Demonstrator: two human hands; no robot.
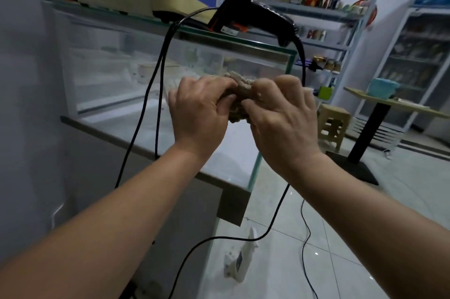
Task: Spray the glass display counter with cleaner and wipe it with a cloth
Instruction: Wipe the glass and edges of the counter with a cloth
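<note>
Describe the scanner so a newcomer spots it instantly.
Find the glass counter on the left. The scanner lies on its top, near the right corner. It alone is black and pistol-shaped, with a cable hanging down.

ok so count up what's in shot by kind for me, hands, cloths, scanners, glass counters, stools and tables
hands: 2, left hand and right hand
cloth: 1, bunched between both hands
barcode scanner: 1, on the countertop
glass display counter: 1
stool: 1
table: 1
total: 7
</note>
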